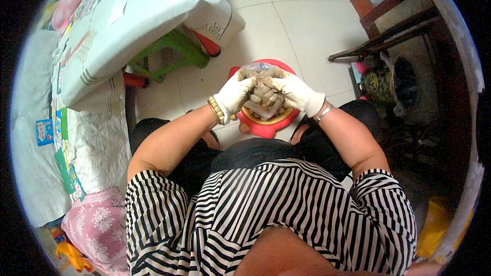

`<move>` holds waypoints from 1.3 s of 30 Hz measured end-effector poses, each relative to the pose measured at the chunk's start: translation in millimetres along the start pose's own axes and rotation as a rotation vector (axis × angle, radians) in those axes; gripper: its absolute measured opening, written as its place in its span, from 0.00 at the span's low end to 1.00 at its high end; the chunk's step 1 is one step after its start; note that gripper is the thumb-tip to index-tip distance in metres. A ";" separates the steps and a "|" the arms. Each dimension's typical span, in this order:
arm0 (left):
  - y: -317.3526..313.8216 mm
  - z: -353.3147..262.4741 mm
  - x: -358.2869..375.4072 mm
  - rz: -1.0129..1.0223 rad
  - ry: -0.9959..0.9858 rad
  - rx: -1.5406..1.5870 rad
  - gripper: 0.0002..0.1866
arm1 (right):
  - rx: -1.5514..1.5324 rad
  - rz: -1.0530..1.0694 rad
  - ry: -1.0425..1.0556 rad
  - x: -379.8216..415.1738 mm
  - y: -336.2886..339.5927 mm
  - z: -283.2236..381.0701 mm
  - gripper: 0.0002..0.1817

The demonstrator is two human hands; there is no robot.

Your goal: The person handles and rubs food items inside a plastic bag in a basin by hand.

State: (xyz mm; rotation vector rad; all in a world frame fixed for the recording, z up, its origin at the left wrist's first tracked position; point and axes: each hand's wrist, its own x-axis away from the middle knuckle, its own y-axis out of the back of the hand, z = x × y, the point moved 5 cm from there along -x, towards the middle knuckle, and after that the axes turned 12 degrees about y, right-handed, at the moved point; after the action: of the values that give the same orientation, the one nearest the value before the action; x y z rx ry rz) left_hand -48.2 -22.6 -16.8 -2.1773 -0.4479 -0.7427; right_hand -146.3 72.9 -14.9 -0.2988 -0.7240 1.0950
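Both my hands wear white work gloves with soiled fingertips. My left hand comes in from the left with curled fingers, and my right hand mirrors it from the right. Their fingertips are closed close together over a heap of beige-grey lumps, too small to name surely. Clear plastic, a bag or a tub, shows around the lumps. Whatever is pinched between the fingers is hidden. Beneath lies a red and yellow round stool or seat, between my knees.
To the left stands a table under a white cloth, with a green stool below it. A dark wooden frame and a bag of items are at the right. Pale tiles cover the floor ahead.
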 end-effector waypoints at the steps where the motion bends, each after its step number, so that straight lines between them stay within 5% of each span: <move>1: -2.1 -2.3 1.7 -0.009 -0.017 -0.003 0.10 | -0.001 -0.002 0.002 0.1 0.1 0.7 0.07; 11: 1.4 1.5 -8.6 0.014 0.056 0.082 0.11 | -0.026 -0.102 0.001 4.6 -0.4 8.6 0.10; 20: 15.9 6.5 -17.2 -0.078 -0.088 -0.393 0.14 | 0.196 -0.006 -0.025 7.3 -4.8 13.1 0.09; 22: 15.4 1.0 -18.9 -0.117 -0.267 -0.504 0.14 | 0.204 0.026 -0.027 7.5 -8.2 15.4 0.10; 24: 9.0 2.3 -13.4 -0.095 -0.205 -0.569 0.14 | 0.480 0.009 -0.109 5.5 -1.2 11.8 0.12; 27: 7.6 10.5 -15.3 -0.116 -0.189 -0.704 0.14 | 0.413 0.118 -0.167 6.3 1.8 7.3 0.12; 31: 8.5 2.5 -13.1 -0.142 -0.311 -0.489 0.14 | 0.324 0.079 -0.127 -3.5 17.2 -8.5 0.11; 33: 2.3 1.6 -7.1 -0.162 -0.142 -0.425 0.15 | 0.170 0.053 -0.062 -5.7 19.9 -11.5 0.12; 39: 13.8 15.6 -20.0 -0.205 -0.196 -0.601 0.15 | 0.171 -0.018 -0.085 -4.3 17.5 -22.0 0.12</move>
State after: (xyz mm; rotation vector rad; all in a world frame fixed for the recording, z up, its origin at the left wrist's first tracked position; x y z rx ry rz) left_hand -50.6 -20.8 -45.5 -2.8134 -0.6137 -0.8573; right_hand -145.0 79.7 -42.4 -0.0999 -0.7019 1.1502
